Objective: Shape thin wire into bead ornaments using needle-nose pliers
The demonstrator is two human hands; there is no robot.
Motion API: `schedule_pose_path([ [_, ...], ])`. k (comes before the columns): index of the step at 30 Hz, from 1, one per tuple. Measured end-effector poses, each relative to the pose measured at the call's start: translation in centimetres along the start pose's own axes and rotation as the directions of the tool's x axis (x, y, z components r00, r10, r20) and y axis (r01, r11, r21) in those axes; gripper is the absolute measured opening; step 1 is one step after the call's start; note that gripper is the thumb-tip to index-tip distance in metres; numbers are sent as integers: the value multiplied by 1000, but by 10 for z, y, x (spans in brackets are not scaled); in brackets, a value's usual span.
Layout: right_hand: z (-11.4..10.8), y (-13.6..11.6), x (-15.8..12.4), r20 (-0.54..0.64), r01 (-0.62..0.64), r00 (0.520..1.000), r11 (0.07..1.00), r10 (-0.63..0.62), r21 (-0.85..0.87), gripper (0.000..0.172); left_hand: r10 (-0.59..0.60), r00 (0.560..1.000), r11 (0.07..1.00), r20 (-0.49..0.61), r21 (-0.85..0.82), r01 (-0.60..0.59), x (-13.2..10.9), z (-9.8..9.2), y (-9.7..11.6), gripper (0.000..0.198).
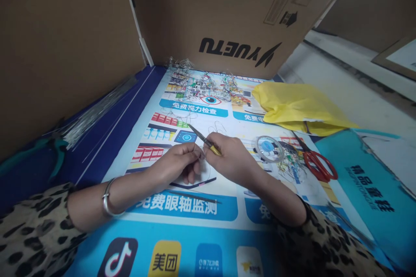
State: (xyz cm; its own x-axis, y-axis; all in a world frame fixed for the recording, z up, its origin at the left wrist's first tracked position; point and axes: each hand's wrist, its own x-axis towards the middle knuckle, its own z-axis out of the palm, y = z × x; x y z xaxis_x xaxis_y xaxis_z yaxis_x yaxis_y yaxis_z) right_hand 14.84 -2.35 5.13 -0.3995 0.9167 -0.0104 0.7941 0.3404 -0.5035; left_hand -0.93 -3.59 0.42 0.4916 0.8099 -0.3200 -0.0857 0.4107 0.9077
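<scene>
My right hand (pixel 232 158) is closed round a small pair of pliers with yellow grips (pixel 204 140), whose thin jaws point up and to the left. My left hand (pixel 178 162) meets it at the middle of the poster, fingers pinched on something too fine to make out, perhaps a thin wire. A silver bangle (pixel 108 199) sits on my left wrist. Both sleeves are leopard print.
Cardboard boxes (pixel 227 8) wall the back and left. A pile of wire pieces (pixel 201 82) lies at the far edge of the printed poster (pixel 182 207). To the right lie a yellow bag (pixel 299 106), a clear spool (pixel 269 148) and red scissors (pixel 316 164); at the left, wire rods (pixel 97 110) and teal pliers (pixel 42 151).
</scene>
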Motion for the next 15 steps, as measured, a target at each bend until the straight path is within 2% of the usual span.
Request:
schedule_pose_path([
  [4,-1,-1,5,-8,-9,1000,998,10,68,7,33,999,999,-23,-20,-33,0,1,2,17],
  [9,2,3,12,-15,17,1000,989,-15,145,9,16,999,996,-49,-90,-20,-1,2,5,14],
  [15,6,5,17,12,26,1000,990,-28,141,8,36,998,994,-57,-100,-41,1,0,4,11],
])
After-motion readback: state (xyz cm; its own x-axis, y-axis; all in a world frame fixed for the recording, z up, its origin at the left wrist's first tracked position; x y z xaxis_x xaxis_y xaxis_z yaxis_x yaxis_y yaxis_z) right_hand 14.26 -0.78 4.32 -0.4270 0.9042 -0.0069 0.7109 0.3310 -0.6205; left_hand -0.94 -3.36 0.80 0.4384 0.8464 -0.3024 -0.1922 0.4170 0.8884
